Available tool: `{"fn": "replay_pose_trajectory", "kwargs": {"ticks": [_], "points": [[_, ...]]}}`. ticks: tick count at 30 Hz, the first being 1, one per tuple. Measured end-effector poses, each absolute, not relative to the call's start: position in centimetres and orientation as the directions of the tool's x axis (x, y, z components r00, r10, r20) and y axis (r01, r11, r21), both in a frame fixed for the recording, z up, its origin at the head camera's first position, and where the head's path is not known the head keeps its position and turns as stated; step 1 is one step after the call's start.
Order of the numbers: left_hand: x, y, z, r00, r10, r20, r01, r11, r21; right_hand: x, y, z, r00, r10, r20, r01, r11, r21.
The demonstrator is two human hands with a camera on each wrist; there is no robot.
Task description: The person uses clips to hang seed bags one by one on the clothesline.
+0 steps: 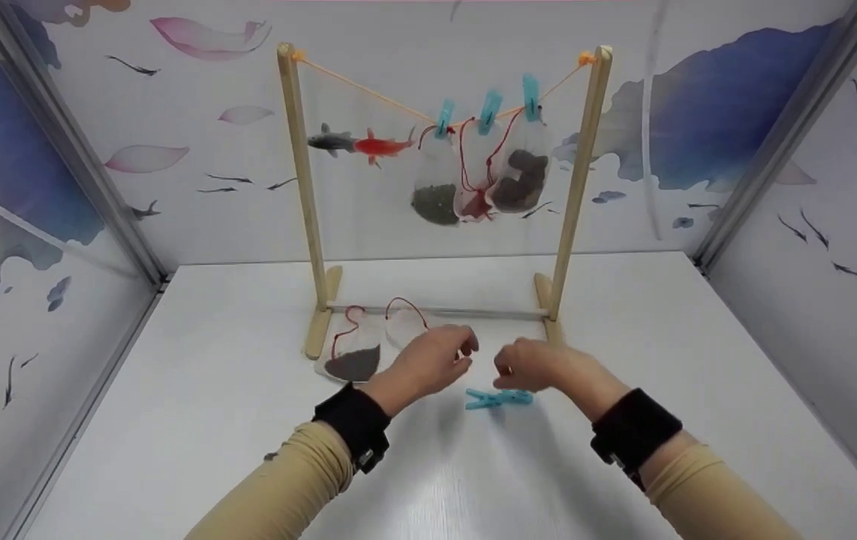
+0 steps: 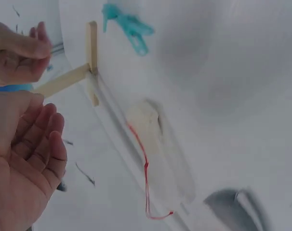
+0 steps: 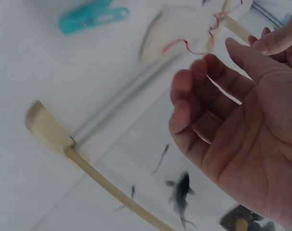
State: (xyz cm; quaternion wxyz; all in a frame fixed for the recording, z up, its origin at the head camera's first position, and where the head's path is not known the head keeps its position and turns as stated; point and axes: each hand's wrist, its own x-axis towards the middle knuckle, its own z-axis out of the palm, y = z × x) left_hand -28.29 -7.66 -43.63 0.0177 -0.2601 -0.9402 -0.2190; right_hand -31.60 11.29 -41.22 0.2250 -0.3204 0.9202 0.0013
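Note:
My left hand (image 1: 432, 360) hovers over the table with loosely bent fingers and nothing in it, close to a pale drawstring bag (image 1: 403, 328). Across from it, my right hand (image 1: 537, 365) is also empty, its fingers relaxed and curved, as the right wrist view confirms. Below the hands, blue clothespins (image 1: 500, 399) lie together on the table. Left of the pale bag sits another drawstring bag with dark contents (image 1: 354, 364) and a red cord. The left wrist view shows the pale bag (image 2: 158, 154) lying beside the rack's bottom rod, partly hidden by my left hand in the head view.
A wooden rack (image 1: 310, 180) stands at the back with an orange string (image 1: 368, 90) between its posts. Three blue clothespins (image 1: 489, 112) sit on the string, with filled drawstring bags (image 1: 520, 180) hanging there. Patterned walls (image 1: 796, 187) enclose the white table (image 1: 196, 390).

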Motion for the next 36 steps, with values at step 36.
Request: {"fn": "replay_pose_trajectory", "kwargs": {"ticks": [36], "points": [[-26.1,-8.7,-49.6,-0.968,0.177,0.176,0.240,0.475,0.847,-27.9,10.5,-48.7,-0.848,-0.529,-0.032,-0.366,0.630,-0.685]]}}
